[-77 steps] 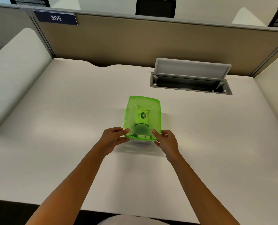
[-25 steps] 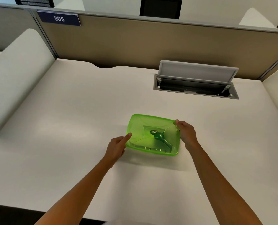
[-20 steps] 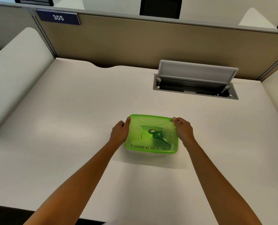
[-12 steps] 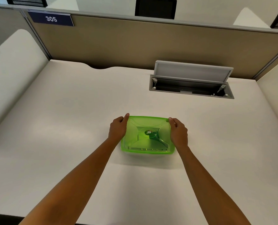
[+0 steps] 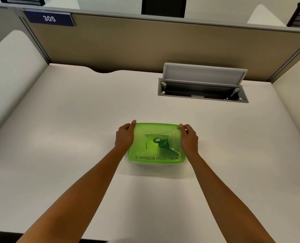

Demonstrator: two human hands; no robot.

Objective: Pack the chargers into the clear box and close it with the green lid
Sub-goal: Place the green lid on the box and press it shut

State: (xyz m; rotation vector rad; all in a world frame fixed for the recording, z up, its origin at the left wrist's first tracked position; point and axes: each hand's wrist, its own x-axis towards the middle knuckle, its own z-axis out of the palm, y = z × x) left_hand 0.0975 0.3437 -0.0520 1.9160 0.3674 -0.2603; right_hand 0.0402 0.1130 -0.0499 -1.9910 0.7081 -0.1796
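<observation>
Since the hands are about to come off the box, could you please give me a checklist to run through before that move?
1. Green lid sits on the clear box: ok.
2. Lid lies level and square to the box: ok, as far as the near edge shows.
3. Lid snapped shut all round: cannot tell.
4. Left hand and right hand hold opposite short sides: ok.
5. Chargers inside: cannot tell; only dark shapes show through the lid.
6. Box rests flat on the desk: ok.
</observation>
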